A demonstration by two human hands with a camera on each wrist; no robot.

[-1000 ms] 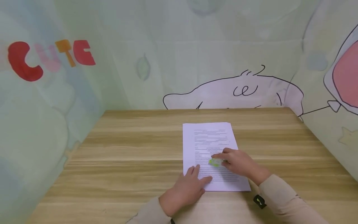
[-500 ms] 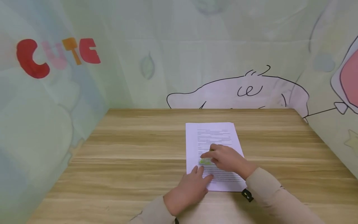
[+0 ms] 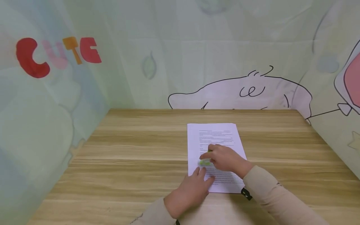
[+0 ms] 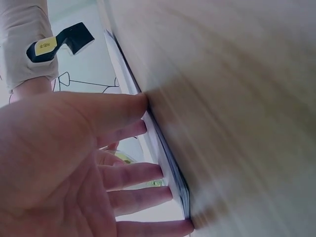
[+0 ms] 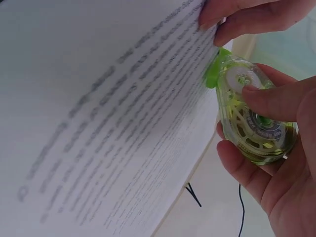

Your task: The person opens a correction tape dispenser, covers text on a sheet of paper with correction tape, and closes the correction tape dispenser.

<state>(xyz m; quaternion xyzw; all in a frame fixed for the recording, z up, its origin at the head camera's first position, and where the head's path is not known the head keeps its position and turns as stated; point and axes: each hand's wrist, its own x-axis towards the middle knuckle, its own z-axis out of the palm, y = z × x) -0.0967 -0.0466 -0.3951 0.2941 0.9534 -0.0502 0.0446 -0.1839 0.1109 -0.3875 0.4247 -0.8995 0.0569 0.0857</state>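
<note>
A stack of printed paper (image 3: 194,140) lies on the table. My left hand (image 3: 192,190) rests on its lower left part with the fingers spread; in the left wrist view the fingertips (image 4: 160,172) press at the sheets' edge. My right hand (image 3: 226,158) holds a clear green correction tape (image 5: 256,113), thumb on one face and fingers behind it. The green tip (image 5: 213,74) of the correction tape is right at a printed line, near the left end of the text and just above my left fingertips.
The wood-grain table (image 3: 135,175) runs back to a cloth backdrop (image 3: 135,62) printed with cartoon shapes. Beside the paper's lower right corner, a black strap (image 3: 246,193) hangs below the right sleeve (image 3: 261,179).
My right hand has slid left across the page with the correction tape, mostly in the first half second. My left hand stays in place on the paper while the head view shifts slightly.
</note>
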